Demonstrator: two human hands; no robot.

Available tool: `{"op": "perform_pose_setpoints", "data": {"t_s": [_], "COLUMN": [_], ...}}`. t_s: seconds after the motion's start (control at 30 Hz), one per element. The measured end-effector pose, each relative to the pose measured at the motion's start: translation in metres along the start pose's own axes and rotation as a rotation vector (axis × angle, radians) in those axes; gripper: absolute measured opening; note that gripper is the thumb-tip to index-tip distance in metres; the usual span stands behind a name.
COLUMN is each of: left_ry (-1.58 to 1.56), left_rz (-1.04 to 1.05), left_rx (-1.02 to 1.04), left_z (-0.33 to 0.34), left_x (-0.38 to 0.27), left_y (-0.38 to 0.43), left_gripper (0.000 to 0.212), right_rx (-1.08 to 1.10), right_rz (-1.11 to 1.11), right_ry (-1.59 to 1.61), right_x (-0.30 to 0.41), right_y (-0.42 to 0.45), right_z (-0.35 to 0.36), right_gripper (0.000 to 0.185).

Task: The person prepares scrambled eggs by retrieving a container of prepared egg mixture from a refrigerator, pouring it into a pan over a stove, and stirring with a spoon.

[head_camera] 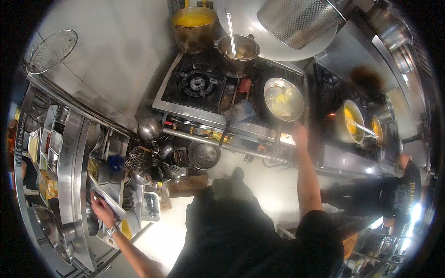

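My left hand (101,209), with a metal watch at the wrist, is at the shelving unit on the left. Its fingers touch or lie just over a pale, flat-edged tray or lid (113,204); whether they grip it cannot be told. My right hand (299,135) is blurred at the front edge of the stove, just below the rim of a frying pan (283,99) and right of its handle (277,142). Yellow bits and a glossy film lie in the pan. Behind it stands a metal pot (239,64) with a long-handled utensil in it.
A large pot of yellow liquid (194,38) stands beside a bare burner (198,83). Whisks (137,160) and ladles hang at the rail (222,145). Another person (393,194) in dark clothing stands at right, near a bowl of yellow liquid holding a whisk (353,121).
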State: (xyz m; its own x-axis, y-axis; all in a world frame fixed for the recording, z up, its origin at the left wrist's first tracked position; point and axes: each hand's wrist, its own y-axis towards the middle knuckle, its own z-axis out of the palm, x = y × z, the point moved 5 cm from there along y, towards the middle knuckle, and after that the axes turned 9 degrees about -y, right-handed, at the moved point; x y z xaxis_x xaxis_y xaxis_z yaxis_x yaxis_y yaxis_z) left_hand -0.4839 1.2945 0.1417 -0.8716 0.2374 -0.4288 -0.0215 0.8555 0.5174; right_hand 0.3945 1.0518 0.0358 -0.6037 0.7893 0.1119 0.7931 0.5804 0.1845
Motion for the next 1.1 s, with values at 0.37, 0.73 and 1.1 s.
{"op": "perform_pose_setpoints", "data": {"t_s": [0.37, 0.73, 1.1], "left_ry": [0.390, 0.474, 0.555], "left_rz": [-0.288, 0.132, -0.211], "left_rx": [0.429, 0.247, 0.486], "left_z": [0.057, 0.157, 0.119], "left_x": [0.147, 0.235, 0.183], "left_y": [0.064, 0.125, 0.112], "left_gripper": [0.041, 0.039, 0.057], "right_rx": [0.209, -0.175, 0.278], "right_rz": [0.333, 0.706, 0.172], "right_ry": [0.662, 0.888, 0.200], "right_x": [-0.006, -0.092, 0.006], "right_y": [-0.019, -0.103, -0.149], "right_z": [0.001, 0.080, 0.144], "right_gripper": [0.025, 0.020, 0.052]}}
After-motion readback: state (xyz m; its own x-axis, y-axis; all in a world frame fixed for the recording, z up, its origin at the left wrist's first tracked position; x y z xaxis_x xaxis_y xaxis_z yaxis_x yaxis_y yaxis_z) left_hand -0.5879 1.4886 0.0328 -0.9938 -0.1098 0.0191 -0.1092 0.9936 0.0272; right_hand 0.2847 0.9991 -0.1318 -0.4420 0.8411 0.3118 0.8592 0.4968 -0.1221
